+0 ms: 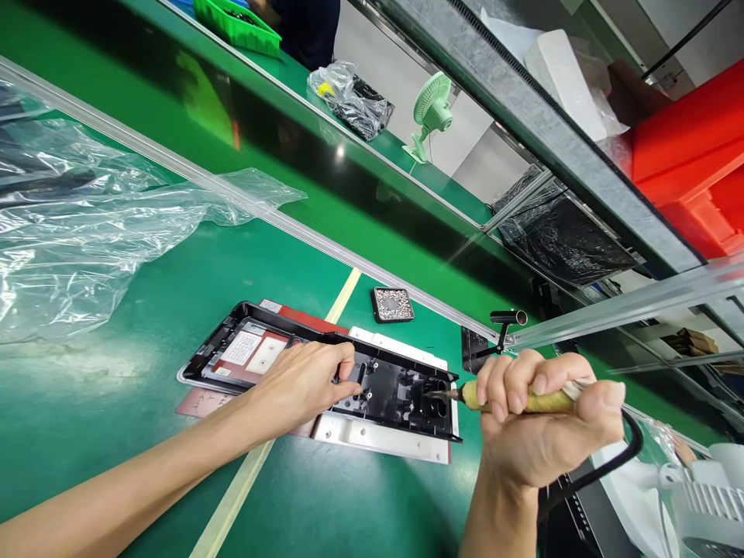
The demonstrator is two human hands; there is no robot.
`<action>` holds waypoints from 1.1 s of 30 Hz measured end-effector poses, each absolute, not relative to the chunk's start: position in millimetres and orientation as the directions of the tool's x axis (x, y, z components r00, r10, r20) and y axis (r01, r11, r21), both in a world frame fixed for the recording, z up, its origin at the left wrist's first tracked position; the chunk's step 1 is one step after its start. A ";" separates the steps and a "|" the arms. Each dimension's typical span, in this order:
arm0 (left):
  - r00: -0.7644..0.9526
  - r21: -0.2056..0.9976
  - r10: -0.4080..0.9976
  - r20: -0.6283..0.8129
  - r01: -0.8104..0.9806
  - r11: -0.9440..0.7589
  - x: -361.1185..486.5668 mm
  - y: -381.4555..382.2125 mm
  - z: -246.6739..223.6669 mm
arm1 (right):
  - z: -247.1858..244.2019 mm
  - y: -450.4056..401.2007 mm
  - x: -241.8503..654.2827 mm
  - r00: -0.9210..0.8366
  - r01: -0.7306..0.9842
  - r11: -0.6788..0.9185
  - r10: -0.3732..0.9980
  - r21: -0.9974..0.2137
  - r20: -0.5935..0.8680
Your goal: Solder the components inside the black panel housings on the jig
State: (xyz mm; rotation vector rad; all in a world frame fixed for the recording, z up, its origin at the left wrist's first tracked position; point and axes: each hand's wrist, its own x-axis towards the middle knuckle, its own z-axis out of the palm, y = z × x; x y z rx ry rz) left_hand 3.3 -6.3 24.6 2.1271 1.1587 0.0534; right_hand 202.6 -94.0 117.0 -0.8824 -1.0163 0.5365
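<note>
A long black plastic housing (401, 391) lies open side up on a white fixture (377, 440), with several small metal posts inside. Over its middle is my left hand (311, 376), fingers curled and thumb near the forefinger; whatever they may hold is too small or hidden to make out. My right hand (523, 411) is wrapped round the yellow handle of a soldering iron (473, 394). The iron's metal tip points left into the right end of the housing, and a black cable (625, 457) runs from its rear. Whether the tip touches the plastic, I cannot tell.
A small black tray of metal pieces (393, 304) stands behind the housing. Clear plastic bags (87, 232) cover the left. A black stand with a metal tube (509, 318) is at the right. Across the partition are a green fan (433, 108), a green bin (238, 23) and a person.
</note>
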 end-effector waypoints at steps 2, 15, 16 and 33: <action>0.599 0.592 0.746 -0.291 0.726 -0.351 3.3 -6.4 26.1 | 119.3 -89.6 203.4 0.479 0.022 0.557 0.723 -0.830 0.498; 0.596 0.610 0.750 -0.286 0.717 -0.338 2.9 -7.0 26.9 | 107.8 -69.1 193.4 0.539 0.082 0.518 0.695 -0.851 0.475; 0.595 0.609 0.750 -0.287 0.718 -0.336 3.0 -7.0 26.7 | 107.4 -68.7 193.3 0.542 0.082 0.514 0.696 -0.854 0.471; 0.583 0.608 0.748 -0.317 0.730 -0.312 3.0 -7.0 26.0 | 99.4 -64.0 193.3 0.497 0.053 0.514 0.730 -0.856 0.469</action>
